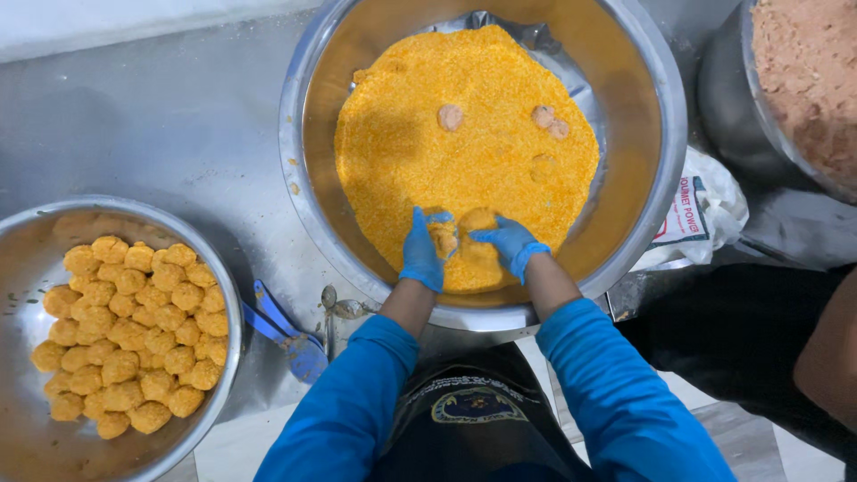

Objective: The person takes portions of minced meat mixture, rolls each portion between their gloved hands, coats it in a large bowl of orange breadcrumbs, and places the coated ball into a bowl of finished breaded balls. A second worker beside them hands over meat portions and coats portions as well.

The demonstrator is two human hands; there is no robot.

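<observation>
Steel counter (pixel 178 125): crumb bowl (pixel 308 107) (hands inside)

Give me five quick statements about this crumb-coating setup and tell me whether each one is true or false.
1. Both hands wear blue gloves. True: left hand, right hand.
2. The large steel bowl holds orange crumbs. True.
3. The smaller steel bowl of round crumb-coated balls sits on the person's right. False: it is on the left.
4. Uncoated pale balls lie on the crumbs. True.
5. The blue plastic scraper lies inside the large bowl. False: it lies on the steel table between the bowls.
</observation>
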